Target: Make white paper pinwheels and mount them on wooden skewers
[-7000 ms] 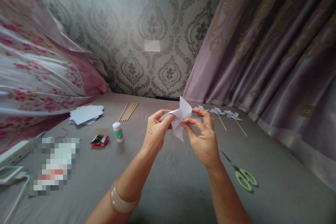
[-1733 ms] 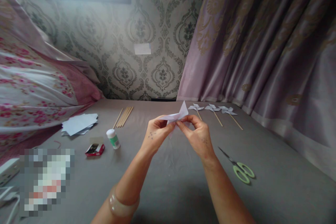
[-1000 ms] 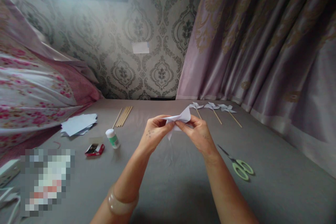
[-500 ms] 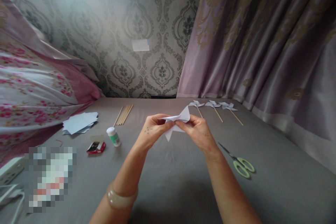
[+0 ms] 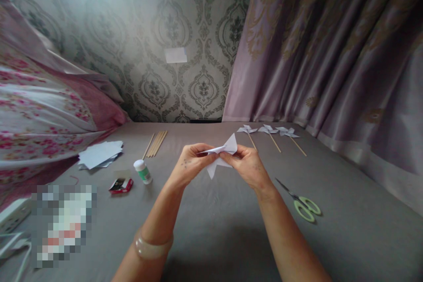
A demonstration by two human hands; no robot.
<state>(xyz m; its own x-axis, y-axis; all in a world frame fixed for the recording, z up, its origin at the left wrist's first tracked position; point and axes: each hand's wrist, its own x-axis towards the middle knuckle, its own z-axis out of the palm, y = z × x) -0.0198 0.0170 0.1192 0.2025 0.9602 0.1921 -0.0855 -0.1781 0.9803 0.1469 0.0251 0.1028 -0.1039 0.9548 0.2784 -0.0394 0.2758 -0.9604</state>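
Note:
Between both hands, above the grey cloth, is a white paper pinwheel (image 5: 230, 144) with pointed blades, one up to the right and one down. My left hand (image 5: 194, 161) pinches its left side, thumb on the near face. From the right, my right hand (image 5: 246, 163) pinches it too, and the two thumb tips meet near its centre. The fingers behind the paper are partly hidden. No stick shows on this pinwheel. Green-handled scissors (image 5: 302, 205) lie to the right of my right forearm.
Three finished-looking pinwheels on sticks (image 5: 268, 129) lie at the back right. On the left are wooden sticks (image 5: 157, 144), stacked white paper (image 5: 101, 155), a white-capped glue bottle (image 5: 143, 172), a small red box (image 5: 121, 185) and a power strip (image 5: 15, 214). A blurred-out item lies at front left.
Both hands keep their grip on the paper pinwheel. Its raised blade tip has shifted very slightly left. The other things lie as before.

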